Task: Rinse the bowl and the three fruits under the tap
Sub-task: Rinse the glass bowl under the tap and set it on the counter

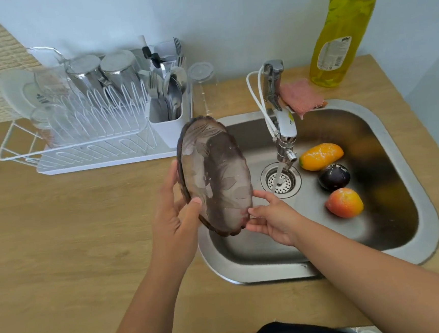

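A brown translucent glass bowl (214,174) with a scalloped rim is held tilted on edge above the sink's left rim. My left hand (176,215) grips its lower left rim. My right hand (273,218) touches its lower right edge with the fingertips. Water runs from the tap (282,123) onto the drain (280,181), to the right of the bowl. Three fruits lie in the steel sink (385,130) right of the drain: an orange-yellow mango (321,156), a dark purple plum (333,177) and a red-orange peach (345,202).
A white dish rack (85,130) with glasses, steel cups and cutlery stands on the wooden counter (73,232) at the left. A pink sponge (301,95) and a yellow dish-soap bottle (344,28) sit behind the sink.
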